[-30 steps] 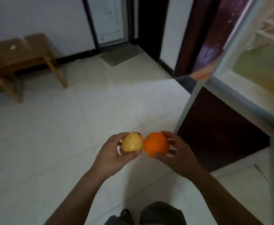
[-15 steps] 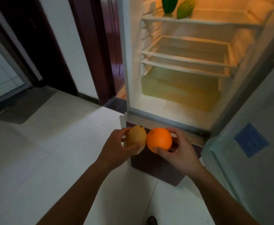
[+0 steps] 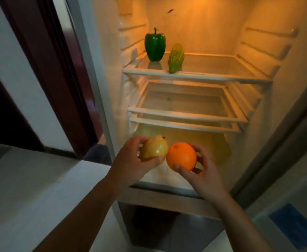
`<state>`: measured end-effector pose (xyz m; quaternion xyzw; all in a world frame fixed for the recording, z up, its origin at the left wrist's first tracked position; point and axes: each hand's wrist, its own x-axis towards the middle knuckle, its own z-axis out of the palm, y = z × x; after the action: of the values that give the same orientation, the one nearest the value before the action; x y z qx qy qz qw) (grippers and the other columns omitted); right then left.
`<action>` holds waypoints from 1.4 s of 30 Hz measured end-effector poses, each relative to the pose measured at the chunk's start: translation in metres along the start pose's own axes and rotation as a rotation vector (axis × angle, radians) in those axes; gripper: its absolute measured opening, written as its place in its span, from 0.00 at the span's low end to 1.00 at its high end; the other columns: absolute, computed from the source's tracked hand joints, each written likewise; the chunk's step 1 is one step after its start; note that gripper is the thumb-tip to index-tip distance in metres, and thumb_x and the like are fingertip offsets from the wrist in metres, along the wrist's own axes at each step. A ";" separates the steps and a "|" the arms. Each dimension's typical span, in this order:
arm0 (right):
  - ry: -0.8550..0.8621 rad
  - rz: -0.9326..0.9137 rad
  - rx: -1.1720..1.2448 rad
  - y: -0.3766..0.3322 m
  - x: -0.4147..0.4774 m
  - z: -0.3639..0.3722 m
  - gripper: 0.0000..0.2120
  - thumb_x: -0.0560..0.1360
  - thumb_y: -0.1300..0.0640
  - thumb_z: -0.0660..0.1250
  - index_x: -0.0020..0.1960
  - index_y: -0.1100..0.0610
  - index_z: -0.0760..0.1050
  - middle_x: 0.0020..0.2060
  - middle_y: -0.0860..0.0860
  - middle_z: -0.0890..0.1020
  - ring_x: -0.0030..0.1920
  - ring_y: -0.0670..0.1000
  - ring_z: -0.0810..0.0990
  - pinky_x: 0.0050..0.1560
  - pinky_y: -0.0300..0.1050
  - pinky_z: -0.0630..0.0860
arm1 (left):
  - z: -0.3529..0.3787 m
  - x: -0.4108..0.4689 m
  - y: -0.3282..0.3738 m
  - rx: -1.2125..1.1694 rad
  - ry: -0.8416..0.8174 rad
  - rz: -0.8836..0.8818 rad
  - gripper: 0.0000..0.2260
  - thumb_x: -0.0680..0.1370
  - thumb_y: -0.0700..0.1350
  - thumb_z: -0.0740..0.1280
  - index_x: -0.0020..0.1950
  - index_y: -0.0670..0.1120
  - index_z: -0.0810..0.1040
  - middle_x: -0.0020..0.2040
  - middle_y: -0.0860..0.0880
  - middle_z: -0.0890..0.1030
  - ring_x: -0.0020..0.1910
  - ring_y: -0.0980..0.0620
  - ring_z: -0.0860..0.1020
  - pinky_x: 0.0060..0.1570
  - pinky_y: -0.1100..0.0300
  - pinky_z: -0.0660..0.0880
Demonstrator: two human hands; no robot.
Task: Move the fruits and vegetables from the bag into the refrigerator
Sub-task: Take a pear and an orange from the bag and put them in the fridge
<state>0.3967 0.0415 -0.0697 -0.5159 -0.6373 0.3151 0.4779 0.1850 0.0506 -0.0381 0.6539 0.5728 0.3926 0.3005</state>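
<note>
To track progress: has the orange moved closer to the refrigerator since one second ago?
Yes. The orange, in the right hand, was over the floor tiles beside the refrigerator; now it is at its open front.

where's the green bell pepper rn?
Head view: the glossy green bell pepper stands upright at the left end of the open refrigerator's top glass shelf, just left of the bumpy green bitter gourd.

A home — open fridge (image 3: 194, 77) w/ lit shelves, tiled floor (image 3: 31, 188), dark wood door frame (image 3: 45, 70).
</note>
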 end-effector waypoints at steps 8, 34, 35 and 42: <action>0.223 -0.123 -0.088 -0.043 0.078 -0.012 0.31 0.63 0.46 0.77 0.62 0.42 0.67 0.61 0.46 0.71 0.58 0.48 0.74 0.47 0.38 0.77 | -0.034 0.095 0.046 0.073 0.049 0.356 0.24 0.64 0.56 0.75 0.58 0.57 0.72 0.54 0.58 0.73 0.51 0.59 0.74 0.47 0.65 0.75; 0.345 -0.276 0.021 -0.092 0.232 -0.058 0.28 0.63 0.51 0.77 0.60 0.45 0.70 0.57 0.48 0.75 0.53 0.49 0.77 0.42 0.30 0.71 | -0.079 0.224 0.117 0.570 0.160 0.366 0.29 0.71 0.52 0.72 0.69 0.48 0.68 0.64 0.48 0.72 0.59 0.51 0.71 0.54 0.64 0.64; 0.341 -0.274 0.025 -0.091 0.233 -0.059 0.28 0.63 0.51 0.77 0.60 0.45 0.70 0.57 0.48 0.75 0.53 0.49 0.77 0.43 0.31 0.71 | -0.079 0.228 0.116 0.582 0.165 0.373 0.29 0.71 0.51 0.72 0.69 0.47 0.68 0.65 0.47 0.71 0.60 0.50 0.71 0.56 0.63 0.64; 0.319 -0.248 -0.053 -0.092 0.226 -0.064 0.30 0.64 0.48 0.76 0.62 0.43 0.67 0.58 0.44 0.72 0.56 0.48 0.73 0.42 0.33 0.70 | -0.076 0.239 0.108 0.578 0.184 0.381 0.31 0.70 0.50 0.73 0.70 0.48 0.67 0.66 0.48 0.70 0.62 0.50 0.70 0.59 0.62 0.64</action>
<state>0.4211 0.2274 0.0985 -0.4891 -0.6204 0.1511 0.5942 0.1838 0.2645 0.1319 0.7687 0.5527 0.3206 -0.0281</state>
